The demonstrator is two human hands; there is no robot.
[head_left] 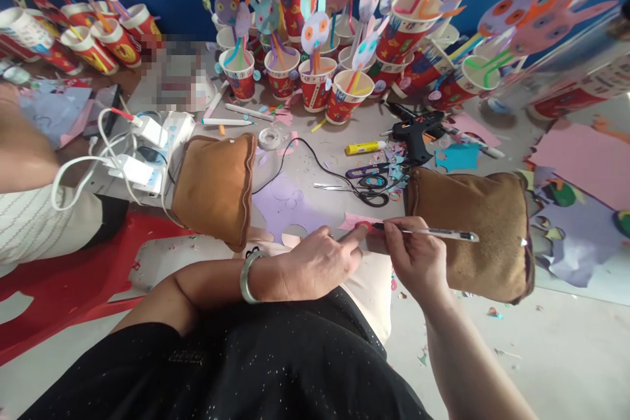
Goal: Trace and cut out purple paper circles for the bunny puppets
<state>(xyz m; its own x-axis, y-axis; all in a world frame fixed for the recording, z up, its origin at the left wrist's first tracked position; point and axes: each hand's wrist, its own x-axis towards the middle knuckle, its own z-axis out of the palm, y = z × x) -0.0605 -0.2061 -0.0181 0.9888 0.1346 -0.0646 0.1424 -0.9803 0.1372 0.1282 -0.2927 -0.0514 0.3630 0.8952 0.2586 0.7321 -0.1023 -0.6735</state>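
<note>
My right hand (418,259) is closed around a slim clear-barrelled pen (450,234), its back end sticking out to the right over a brown cushion (467,230). The pen's dark tip points left and meets a small red piece (363,226). That piece sits at the fingertips of my left hand (319,262), which pinches it; its shape is partly covered. A pink paper strip (352,220) lies just beyond the fingers. Farther left on the table is a lilac paper sheet (285,207) with cut-outs.
Scissors (371,197), a yellow glue stick (365,147) and a black glue gun (416,138) lie ahead. Paper cups (347,98) with paper rabbit figures line the back. An orange-brown cushion (211,187) and white power strip (172,138) are left, near another person's arm (24,144).
</note>
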